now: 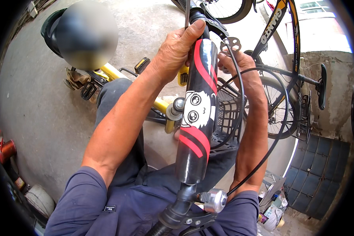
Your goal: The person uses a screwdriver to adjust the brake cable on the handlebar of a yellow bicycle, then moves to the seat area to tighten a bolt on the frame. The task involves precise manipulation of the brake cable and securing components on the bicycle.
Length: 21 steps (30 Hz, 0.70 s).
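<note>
A black padded bicycle handlebar cover (198,110) with red stripes and a cartoon face runs up the middle of the head view. My left hand (177,49) grips its far end, thumb stretched along the bar toward a black brake lever (208,19). My right hand (240,63) sits just right of the pad, fingers closed around a black brake cable (281,118) that loops down to my right. A silver bell (213,200) and another brake lever (192,222) sit at the near end.
A black wire basket (228,118) hangs beneath the bar. A yellow child's bike frame (114,72) lies on the concrete floor to the left beside another person. A black and orange bicycle (287,59) stands at right. A red object (4,149) sits far left.
</note>
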Each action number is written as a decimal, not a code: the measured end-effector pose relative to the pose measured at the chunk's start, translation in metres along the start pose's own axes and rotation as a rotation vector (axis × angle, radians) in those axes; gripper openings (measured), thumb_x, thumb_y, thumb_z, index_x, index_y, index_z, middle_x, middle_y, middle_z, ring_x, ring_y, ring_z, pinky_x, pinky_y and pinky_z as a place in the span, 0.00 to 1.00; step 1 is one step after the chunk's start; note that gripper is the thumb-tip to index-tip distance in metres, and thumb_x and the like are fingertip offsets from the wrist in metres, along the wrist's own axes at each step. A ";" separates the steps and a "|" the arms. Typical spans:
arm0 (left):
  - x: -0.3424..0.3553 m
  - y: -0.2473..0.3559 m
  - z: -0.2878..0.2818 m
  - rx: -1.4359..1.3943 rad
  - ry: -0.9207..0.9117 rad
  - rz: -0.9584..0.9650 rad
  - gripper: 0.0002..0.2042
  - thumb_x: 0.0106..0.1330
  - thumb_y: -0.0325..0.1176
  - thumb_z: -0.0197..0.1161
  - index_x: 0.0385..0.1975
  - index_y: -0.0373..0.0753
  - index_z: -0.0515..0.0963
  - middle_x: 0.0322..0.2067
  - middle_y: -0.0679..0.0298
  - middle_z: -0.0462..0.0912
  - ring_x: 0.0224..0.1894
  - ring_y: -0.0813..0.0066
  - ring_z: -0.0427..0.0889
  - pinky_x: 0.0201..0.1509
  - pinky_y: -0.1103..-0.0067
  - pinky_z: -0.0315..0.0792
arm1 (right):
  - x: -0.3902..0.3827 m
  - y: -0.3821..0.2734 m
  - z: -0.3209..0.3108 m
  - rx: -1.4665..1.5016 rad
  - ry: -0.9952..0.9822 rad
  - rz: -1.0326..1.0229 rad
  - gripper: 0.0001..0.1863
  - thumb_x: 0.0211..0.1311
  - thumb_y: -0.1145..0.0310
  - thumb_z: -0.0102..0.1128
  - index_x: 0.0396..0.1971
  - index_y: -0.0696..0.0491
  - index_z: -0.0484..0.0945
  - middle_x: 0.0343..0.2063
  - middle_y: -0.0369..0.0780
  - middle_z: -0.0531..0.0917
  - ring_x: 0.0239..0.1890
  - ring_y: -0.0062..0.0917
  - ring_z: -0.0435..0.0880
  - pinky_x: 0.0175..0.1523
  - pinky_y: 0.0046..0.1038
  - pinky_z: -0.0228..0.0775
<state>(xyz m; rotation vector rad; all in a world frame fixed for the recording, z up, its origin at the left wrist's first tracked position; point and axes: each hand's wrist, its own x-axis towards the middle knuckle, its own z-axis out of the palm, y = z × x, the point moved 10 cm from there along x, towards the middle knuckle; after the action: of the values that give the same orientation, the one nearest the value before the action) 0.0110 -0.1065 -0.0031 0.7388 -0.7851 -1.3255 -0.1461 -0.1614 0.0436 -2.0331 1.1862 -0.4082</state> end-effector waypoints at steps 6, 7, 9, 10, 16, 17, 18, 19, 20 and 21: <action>-0.001 0.000 -0.002 0.000 0.016 0.002 0.37 0.63 0.73 0.61 0.39 0.36 0.81 0.26 0.67 0.81 0.25 0.84 0.79 0.31 0.85 0.76 | 0.000 -0.032 -0.024 -0.456 0.039 -0.053 0.14 0.70 0.61 0.66 0.44 0.58 0.83 0.27 0.39 0.85 0.31 0.21 0.82 0.37 0.29 0.75; -0.001 0.000 -0.002 -0.007 0.019 0.007 0.36 0.63 0.73 0.61 0.39 0.36 0.81 0.26 0.67 0.81 0.25 0.84 0.79 0.31 0.85 0.76 | 0.000 -0.037 -0.030 -0.576 0.043 -0.031 0.14 0.69 0.61 0.67 0.44 0.58 0.83 0.27 0.40 0.84 0.30 0.21 0.82 0.37 0.30 0.74; -0.002 0.001 -0.002 -0.019 0.023 0.016 0.36 0.62 0.72 0.62 0.39 0.36 0.81 0.26 0.67 0.81 0.26 0.84 0.79 0.31 0.85 0.75 | -0.001 -0.056 -0.038 -0.709 0.094 -0.118 0.14 0.66 0.62 0.68 0.43 0.58 0.83 0.25 0.44 0.84 0.28 0.23 0.82 0.35 0.31 0.72; -0.001 0.000 -0.002 -0.019 0.018 0.009 0.35 0.63 0.72 0.62 0.38 0.36 0.81 0.26 0.67 0.81 0.26 0.84 0.79 0.32 0.86 0.75 | -0.001 -0.059 -0.043 -0.681 0.123 -0.109 0.14 0.66 0.63 0.68 0.42 0.58 0.83 0.25 0.43 0.83 0.28 0.23 0.81 0.35 0.30 0.72; 0.000 0.003 -0.005 -0.017 0.026 0.009 0.34 0.64 0.69 0.63 0.38 0.36 0.81 0.27 0.67 0.81 0.28 0.83 0.81 0.36 0.85 0.77 | -0.004 -0.023 -0.031 -0.287 0.152 0.014 0.11 0.64 0.64 0.69 0.38 0.58 0.85 0.25 0.40 0.86 0.28 0.20 0.82 0.36 0.26 0.74; 0.000 0.003 -0.005 -0.015 0.019 0.010 0.33 0.64 0.69 0.63 0.38 0.36 0.81 0.27 0.67 0.81 0.28 0.83 0.81 0.37 0.85 0.78 | -0.005 -0.008 -0.023 -0.131 0.125 0.083 0.10 0.66 0.66 0.69 0.39 0.57 0.86 0.24 0.34 0.84 0.28 0.13 0.76 0.35 0.22 0.69; -0.001 0.003 -0.004 -0.014 0.010 0.011 0.33 0.65 0.69 0.63 0.38 0.36 0.81 0.27 0.67 0.81 0.28 0.83 0.81 0.37 0.85 0.78 | -0.005 0.000 -0.014 0.016 0.094 0.096 0.10 0.67 0.66 0.69 0.39 0.57 0.85 0.26 0.32 0.85 0.30 0.13 0.78 0.36 0.21 0.71; -0.002 0.003 -0.005 -0.009 0.034 0.016 0.33 0.66 0.69 0.62 0.38 0.37 0.81 0.27 0.67 0.81 0.28 0.83 0.81 0.36 0.85 0.78 | -0.004 0.000 -0.007 0.107 0.074 0.051 0.10 0.68 0.66 0.69 0.40 0.57 0.85 0.26 0.33 0.85 0.31 0.14 0.80 0.37 0.21 0.72; -0.002 0.003 -0.003 -0.014 0.022 0.012 0.33 0.66 0.69 0.62 0.38 0.36 0.81 0.27 0.66 0.82 0.29 0.83 0.82 0.36 0.85 0.78 | -0.004 0.001 -0.002 0.188 0.069 0.022 0.11 0.68 0.65 0.69 0.40 0.57 0.85 0.27 0.34 0.85 0.31 0.14 0.81 0.39 0.21 0.74; -0.002 0.003 -0.003 -0.015 0.008 0.007 0.34 0.66 0.69 0.62 0.38 0.36 0.81 0.27 0.65 0.82 0.29 0.82 0.83 0.37 0.84 0.79 | -0.002 0.004 0.004 0.242 0.047 0.035 0.11 0.68 0.65 0.69 0.41 0.58 0.84 0.28 0.34 0.86 0.32 0.15 0.82 0.40 0.21 0.75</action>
<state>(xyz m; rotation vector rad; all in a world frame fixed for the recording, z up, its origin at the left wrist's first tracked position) 0.0147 -0.1046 -0.0024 0.7286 -0.7693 -1.3203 -0.1477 -0.1589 0.0382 -1.8013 1.1401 -0.5577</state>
